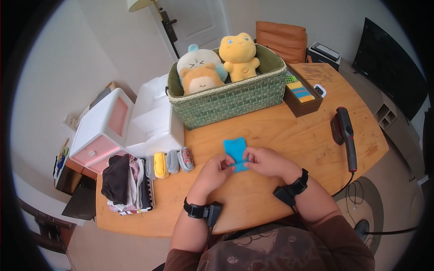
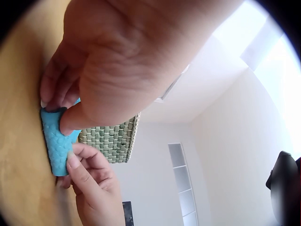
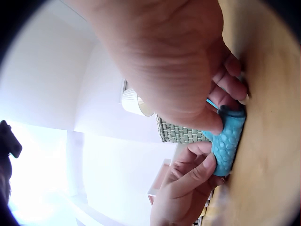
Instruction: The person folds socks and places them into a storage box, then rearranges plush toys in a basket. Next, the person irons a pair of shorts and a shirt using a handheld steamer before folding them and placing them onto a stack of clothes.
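Observation:
A bright blue sock (image 1: 234, 147) with raised dots on its near end lies on the wooden table in front of me, its near end folded over into a roll. My left hand (image 1: 217, 171) pinches the left side of this roll between thumb and fingers. Opposite it, my right hand (image 1: 267, 161) pinches the right side in the same way. Both wrist views show the dotted blue roll (image 2: 56, 141) close against the tabletop, thumbs on the near face and fingertips tucked at its ends.
Left of the hands are several rolled socks (image 1: 160, 165) and a stack of folded clothes (image 1: 118, 180). Behind stand white bins (image 1: 156, 131) and a green woven basket (image 1: 230, 106) of plush toys. A brown box (image 1: 302, 107) and a corded handheld steamer (image 1: 346, 135) are at right.

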Tool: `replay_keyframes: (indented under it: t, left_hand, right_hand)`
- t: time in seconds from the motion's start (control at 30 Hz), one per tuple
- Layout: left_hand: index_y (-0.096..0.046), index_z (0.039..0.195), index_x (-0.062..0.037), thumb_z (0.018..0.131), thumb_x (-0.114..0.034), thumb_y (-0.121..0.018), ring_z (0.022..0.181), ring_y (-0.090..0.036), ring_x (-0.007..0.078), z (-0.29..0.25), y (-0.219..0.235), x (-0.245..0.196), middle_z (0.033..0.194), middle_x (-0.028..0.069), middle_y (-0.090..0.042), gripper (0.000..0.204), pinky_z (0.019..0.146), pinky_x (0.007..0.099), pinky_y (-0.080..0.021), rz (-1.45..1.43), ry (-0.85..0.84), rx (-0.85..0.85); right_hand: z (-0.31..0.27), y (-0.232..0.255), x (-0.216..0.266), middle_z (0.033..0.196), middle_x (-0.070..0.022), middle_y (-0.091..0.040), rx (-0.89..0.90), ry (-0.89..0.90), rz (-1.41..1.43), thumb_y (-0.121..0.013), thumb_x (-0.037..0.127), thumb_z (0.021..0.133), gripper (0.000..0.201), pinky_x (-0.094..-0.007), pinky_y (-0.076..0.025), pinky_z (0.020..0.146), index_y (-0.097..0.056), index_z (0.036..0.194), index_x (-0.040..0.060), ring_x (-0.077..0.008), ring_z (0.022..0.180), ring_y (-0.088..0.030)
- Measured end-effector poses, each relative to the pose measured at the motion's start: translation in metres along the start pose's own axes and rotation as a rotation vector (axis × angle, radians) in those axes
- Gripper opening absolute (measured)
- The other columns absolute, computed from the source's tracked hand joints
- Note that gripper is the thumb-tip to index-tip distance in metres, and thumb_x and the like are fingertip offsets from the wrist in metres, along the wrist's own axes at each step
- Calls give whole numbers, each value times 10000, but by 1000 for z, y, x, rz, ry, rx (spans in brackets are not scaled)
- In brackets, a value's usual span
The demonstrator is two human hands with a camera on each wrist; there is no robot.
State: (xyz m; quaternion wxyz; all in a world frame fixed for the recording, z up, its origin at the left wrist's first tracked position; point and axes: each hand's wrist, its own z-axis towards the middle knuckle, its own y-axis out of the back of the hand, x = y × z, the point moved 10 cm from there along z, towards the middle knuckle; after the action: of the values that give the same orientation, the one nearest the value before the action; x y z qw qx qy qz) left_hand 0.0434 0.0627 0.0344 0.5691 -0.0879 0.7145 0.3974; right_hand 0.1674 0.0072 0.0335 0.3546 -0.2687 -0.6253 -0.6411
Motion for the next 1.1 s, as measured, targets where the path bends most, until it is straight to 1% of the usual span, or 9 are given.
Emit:
replay_keyframes:
  t: [0.07, 0.17, 0.23, 0.27, 0.33, 0.43, 0.53, 0.73, 1.1]
  left_hand:
    - [-622, 1002, 7, 857, -49, -681, 768, -603, 148, 1, 2, 2, 884, 83, -643, 167, 713, 292, -500, 14, -3, -61]
    - [-603, 963, -9, 844, -47, -717, 741, -587, 146, 0, 8, -8, 855, 45, -610, 168, 687, 291, -492, 92, -76, -192]
    - [-614, 946, -29, 818, -23, -711, 765, -612, 224, -6, 14, -27, 867, 98, -612, 160, 686, 324, -500, 308, -148, -301]
    - [-614, 946, -29, 818, -23, -711, 765, -612, 224, -5, 13, -25, 867, 98, -612, 160, 686, 324, -500, 308, -149, -301]
    - [-627, 939, -43, 781, 2, -697, 802, -621, 305, -10, 5, -49, 878, 128, -615, 178, 692, 369, -508, 419, -460, -318]
    - [-637, 921, -52, 759, -5, -687, 831, -620, 331, -11, -5, -53, 891, 128, -617, 176, 709, 396, -512, 484, -516, -238]
    - [-642, 929, -69, 757, -33, -691, 847, -621, 334, -14, -5, -57, 903, 117, -621, 182, 717, 409, -514, 492, -428, -203]
    - [-637, 961, -85, 757, -47, -688, 887, -614, 338, -16, -4, -56, 913, 117, -627, 214, 751, 417, -509, 505, -417, -189]
    - [-642, 1004, -48, 836, -93, -668, 919, -602, 361, -9, 3, -44, 950, 149, -652, 176, 781, 434, -495, 440, -397, -252]
  right_hand:
    - [0, 1, -8, 830, -83, -599, -38, -105, 35, -691, 135, 846, 182, -337, -471, 635, -609, 987, 55, -205, 705, -586]
    - [0, 5, -2, 825, -78, -562, -151, -21, -81, -693, 115, 835, 221, -339, -469, 630, -577, 1021, 86, -202, 715, -583]
    - [-3, 15, 9, 837, -73, -531, -317, 94, -69, -682, 83, 829, 172, -345, -467, 630, -607, 983, 101, -221, 716, -576]
    - [-3, 16, 10, 837, -73, -531, -319, 94, -69, -682, 83, 829, 172, -345, -467, 630, -607, 983, 101, -221, 716, -576]
    - [-3, 13, 18, 938, -117, -560, -280, 133, -181, -662, 88, 825, 122, -406, -499, 712, -633, 944, 96, -305, 844, -611]
    - [-2, 12, 18, 932, -120, -565, -281, 133, -187, -655, 73, 821, 76, -403, -498, 710, -650, 894, 93, -309, 821, -606]
    - [0, 11, 11, 882, -86, -533, -279, 139, -118, -664, 40, 830, 103, -336, -470, 636, -663, 922, 86, -230, 722, -574]
    - [3, 8, 2, 892, -58, -533, -232, 111, -6, -680, 51, 855, 111, -288, -486, 660, -661, 964, 59, -171, 736, -580]
    - [1, 9, 7, 931, -77, -545, -127, 112, -75, -733, 109, 833, 242, -316, -486, 653, -630, 1049, 69, -194, 732, -583]
